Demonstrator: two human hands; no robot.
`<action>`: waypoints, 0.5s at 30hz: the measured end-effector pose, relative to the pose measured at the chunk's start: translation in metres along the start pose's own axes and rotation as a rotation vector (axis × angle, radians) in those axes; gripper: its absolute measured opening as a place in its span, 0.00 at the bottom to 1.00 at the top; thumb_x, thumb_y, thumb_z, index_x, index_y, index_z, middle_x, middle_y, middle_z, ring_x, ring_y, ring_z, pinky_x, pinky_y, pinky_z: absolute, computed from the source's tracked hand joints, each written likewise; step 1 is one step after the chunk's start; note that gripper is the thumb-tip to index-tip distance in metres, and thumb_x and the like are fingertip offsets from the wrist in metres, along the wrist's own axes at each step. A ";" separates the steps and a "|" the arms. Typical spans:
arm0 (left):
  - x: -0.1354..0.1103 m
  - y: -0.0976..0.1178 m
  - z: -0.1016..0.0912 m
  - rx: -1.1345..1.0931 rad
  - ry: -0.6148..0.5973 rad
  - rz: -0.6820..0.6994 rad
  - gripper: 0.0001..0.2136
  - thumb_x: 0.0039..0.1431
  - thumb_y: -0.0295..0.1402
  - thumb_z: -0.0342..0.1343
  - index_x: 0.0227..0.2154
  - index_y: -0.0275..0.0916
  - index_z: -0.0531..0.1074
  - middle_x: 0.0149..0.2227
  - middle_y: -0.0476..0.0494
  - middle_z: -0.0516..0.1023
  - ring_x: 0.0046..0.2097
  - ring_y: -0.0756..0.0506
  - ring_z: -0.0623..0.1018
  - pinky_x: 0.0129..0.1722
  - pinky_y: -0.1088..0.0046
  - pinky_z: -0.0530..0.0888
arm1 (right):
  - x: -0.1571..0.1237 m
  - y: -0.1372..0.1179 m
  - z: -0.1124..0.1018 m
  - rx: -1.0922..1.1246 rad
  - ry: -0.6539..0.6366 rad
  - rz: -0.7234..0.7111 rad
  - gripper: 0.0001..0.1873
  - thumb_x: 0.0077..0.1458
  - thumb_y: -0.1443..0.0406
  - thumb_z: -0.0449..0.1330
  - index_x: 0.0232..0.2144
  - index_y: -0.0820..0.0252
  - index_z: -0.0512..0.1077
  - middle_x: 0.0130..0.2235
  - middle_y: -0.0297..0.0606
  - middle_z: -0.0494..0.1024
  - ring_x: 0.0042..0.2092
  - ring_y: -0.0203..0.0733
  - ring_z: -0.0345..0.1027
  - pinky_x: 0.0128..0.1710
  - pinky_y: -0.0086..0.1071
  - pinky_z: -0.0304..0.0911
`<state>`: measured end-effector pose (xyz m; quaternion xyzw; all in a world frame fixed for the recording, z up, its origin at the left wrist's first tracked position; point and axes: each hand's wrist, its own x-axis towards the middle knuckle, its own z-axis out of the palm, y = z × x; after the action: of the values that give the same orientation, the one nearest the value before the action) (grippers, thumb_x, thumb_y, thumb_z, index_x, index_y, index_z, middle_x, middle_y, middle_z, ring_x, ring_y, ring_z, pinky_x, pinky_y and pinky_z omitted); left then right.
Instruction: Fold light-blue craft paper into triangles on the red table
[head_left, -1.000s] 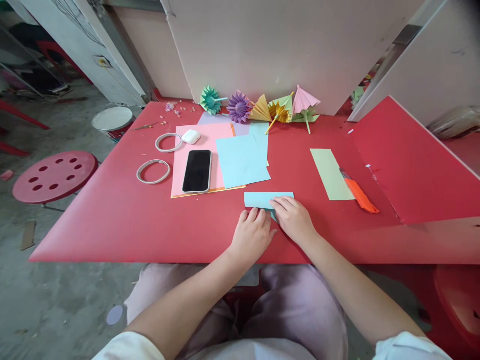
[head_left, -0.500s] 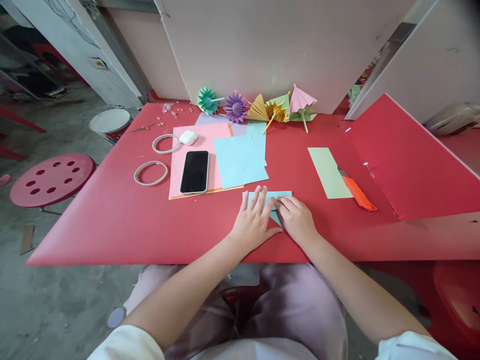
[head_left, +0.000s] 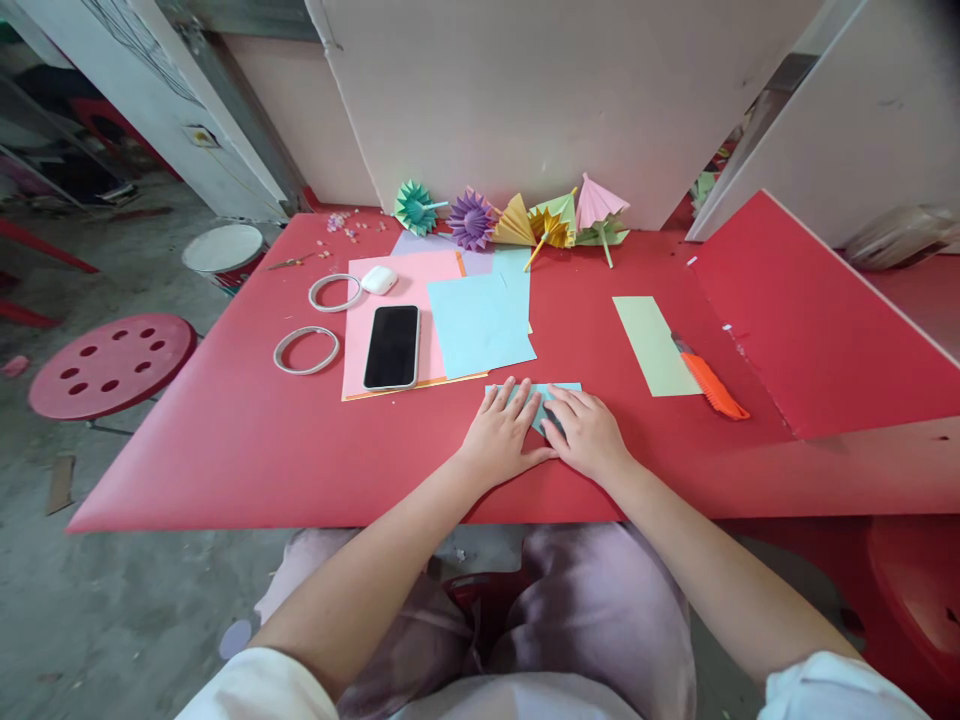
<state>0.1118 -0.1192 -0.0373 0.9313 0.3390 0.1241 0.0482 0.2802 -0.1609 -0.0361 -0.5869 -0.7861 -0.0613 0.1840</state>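
Paper strip (head_left: pixel 541 393), pale-blue, folded, lies on smooth red tabletop (head_left: pixel 375 460) beneath left hand (head_left: pixel 501 430), flat, and right hand (head_left: pixel 592 432), bunched moments ago, now spread. Neither grips; fold probably getting pressed down.

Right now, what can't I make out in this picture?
Head view:
Folded blue paper: mostly hidden by the left hand and right hand.
Pink sheet: partly covered by the phone.
Pale scraps: too small to identify.
Red object, lower right: cut off by the right edge.
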 end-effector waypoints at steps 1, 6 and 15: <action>0.000 0.000 0.000 -0.006 0.001 0.004 0.37 0.53 0.58 0.41 0.57 0.34 0.57 0.61 0.34 0.54 0.62 0.33 0.51 0.58 0.53 0.50 | 0.001 0.000 -0.001 0.021 -0.004 0.013 0.15 0.57 0.63 0.49 0.41 0.63 0.70 0.49 0.45 0.72 0.49 0.46 0.64 0.47 0.40 0.60; -0.001 -0.001 0.000 -0.018 0.004 0.012 0.34 0.54 0.57 0.42 0.56 0.38 0.59 0.62 0.34 0.53 0.62 0.33 0.50 0.58 0.52 0.50 | 0.012 0.001 -0.001 0.109 0.009 0.133 0.16 0.57 0.69 0.46 0.42 0.62 0.70 0.43 0.41 0.74 0.44 0.43 0.64 0.45 0.36 0.59; -0.001 0.000 0.000 0.002 -0.004 0.009 0.32 0.54 0.57 0.42 0.53 0.37 0.62 0.61 0.33 0.53 0.62 0.31 0.51 0.58 0.51 0.51 | 0.030 -0.008 0.005 0.096 -0.046 0.202 0.18 0.53 0.71 0.48 0.43 0.57 0.72 0.40 0.39 0.72 0.42 0.43 0.61 0.43 0.35 0.56</action>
<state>0.1114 -0.1195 -0.0379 0.9332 0.3346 0.1221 0.0476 0.2641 -0.1345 -0.0290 -0.6548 -0.7291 0.0088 0.1989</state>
